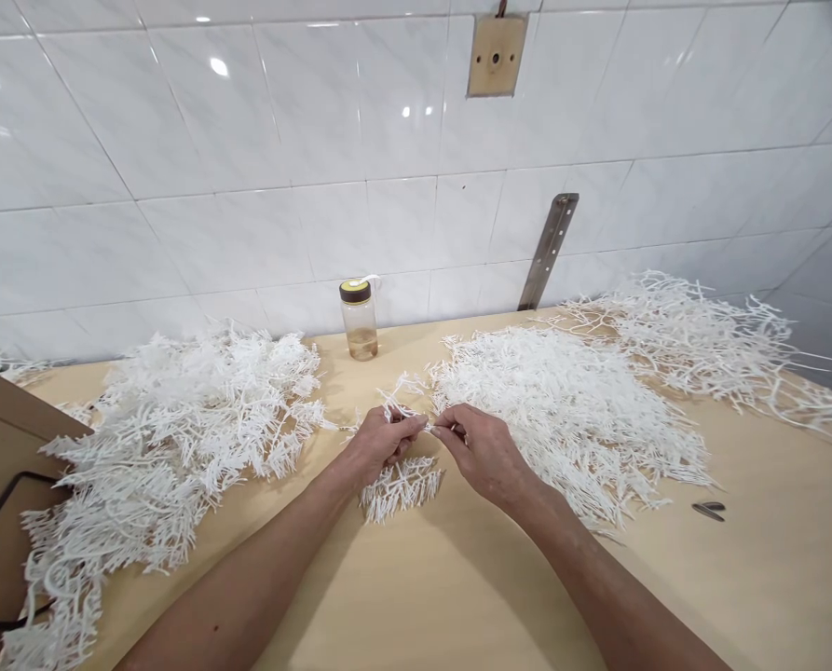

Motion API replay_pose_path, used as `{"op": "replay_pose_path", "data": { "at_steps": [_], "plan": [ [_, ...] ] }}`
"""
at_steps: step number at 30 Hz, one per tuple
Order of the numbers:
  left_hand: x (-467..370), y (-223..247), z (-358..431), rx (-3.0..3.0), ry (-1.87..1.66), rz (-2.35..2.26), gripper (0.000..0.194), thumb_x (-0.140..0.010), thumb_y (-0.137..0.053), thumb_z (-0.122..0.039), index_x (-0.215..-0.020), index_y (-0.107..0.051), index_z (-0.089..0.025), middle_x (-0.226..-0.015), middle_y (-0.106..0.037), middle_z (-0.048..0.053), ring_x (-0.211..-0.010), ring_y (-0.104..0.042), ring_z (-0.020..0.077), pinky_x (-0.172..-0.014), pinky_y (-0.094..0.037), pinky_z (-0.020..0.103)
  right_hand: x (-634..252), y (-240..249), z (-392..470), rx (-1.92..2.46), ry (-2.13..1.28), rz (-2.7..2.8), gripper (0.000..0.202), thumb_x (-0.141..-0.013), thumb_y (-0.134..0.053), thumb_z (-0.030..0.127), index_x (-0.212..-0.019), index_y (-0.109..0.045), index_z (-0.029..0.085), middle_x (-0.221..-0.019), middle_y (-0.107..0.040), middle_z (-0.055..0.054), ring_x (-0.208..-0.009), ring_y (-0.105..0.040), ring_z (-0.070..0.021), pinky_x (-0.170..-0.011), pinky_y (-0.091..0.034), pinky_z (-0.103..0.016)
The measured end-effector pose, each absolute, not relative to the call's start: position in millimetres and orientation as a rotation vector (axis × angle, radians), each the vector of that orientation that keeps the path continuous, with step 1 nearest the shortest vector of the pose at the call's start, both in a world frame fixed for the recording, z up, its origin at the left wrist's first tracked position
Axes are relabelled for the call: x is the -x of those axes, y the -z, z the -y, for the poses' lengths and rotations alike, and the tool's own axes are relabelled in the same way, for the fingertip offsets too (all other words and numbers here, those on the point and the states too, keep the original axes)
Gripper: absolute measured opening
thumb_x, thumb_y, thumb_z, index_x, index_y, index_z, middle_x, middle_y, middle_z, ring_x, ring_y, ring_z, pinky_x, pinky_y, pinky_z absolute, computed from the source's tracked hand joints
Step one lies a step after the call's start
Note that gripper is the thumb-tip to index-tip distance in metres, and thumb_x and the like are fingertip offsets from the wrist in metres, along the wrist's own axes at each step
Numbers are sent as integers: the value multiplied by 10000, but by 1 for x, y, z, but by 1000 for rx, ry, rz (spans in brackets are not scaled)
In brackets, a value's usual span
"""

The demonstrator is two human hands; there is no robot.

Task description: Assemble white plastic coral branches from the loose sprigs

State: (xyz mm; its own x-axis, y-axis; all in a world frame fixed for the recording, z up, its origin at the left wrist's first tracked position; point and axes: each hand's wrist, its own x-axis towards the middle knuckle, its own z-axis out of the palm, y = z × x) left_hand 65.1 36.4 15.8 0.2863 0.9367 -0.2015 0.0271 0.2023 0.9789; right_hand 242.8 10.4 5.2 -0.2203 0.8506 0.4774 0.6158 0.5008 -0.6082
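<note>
My left hand (386, 436) is closed around the stem of a white branching sprig (402, 387), whose thin twigs stick up above the fingers. Close by on the right, my right hand (477, 445) pinches a thin white piece at the sprig, thumb against forefinger. Just under the left hand lies a white fringed piece (402, 489) on the table. To the right of my hands spreads a large heap of white fringed pieces (562, 410). Another heap of white branching pieces (198, 410) lies on the left. The fingers hide part of the sprig.
A clear bottle (361, 326) with a dark lid stands near the tiled wall. A perforated metal strip (550, 252) leans there. Long white branches (695, 340) pile at the back right. Small metal snips (710, 510) lie right. A brown box (17, 438) stands at the left edge.
</note>
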Motion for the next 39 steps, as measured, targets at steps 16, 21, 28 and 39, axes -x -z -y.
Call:
{"op": "replay_pose_path", "data": {
  "at_steps": [16, 21, 28, 39],
  "plan": [
    [-77, 4, -33, -1800, -1178, -1330, 148, -743, -658, -277, -634, -628, -181, -625, -594, 8, -618, -506, 149, -628, -341, 258, -236, -9, 1, 1261, -357, 2080, 194, -925, -456, 154, -741, -481, 213, -703, -566, 5, -631, -503, -155, -608, -363, -286],
    [-62, 4, -49, -1579, -1241, -1497, 270, -739, -677, -365, -580, -565, -178, -546, -493, -27, -567, -426, 130, -576, -307, 249, -228, -18, 9, 1179, -541, 2076, 157, -922, -485, 179, -776, -530, 213, -707, -603, 10, -629, -530, -148, -579, -384, -271],
    [-55, -1, -50, -1314, -1227, -1335, 386, -743, -704, -482, -602, -502, -186, -485, -403, -66, -475, -344, 85, -490, -274, 230, -240, -13, -6, 1335, -428, 1713, 132, -881, -575, 269, -765, -605, 213, -699, -647, -4, -624, -573, -165, -591, -445, -292],
    [-68, -5, -38, -1156, -1152, -1142, 458, -691, -764, -515, -599, -457, -188, -447, -343, -89, -406, -246, 43, -415, -184, 214, -263, -21, -13, 1381, -47, 1526, 143, -891, -544, 257, -962, -636, 175, -958, -657, -104, -690, -617, -179, -607, -506, -316]
  ]
}}
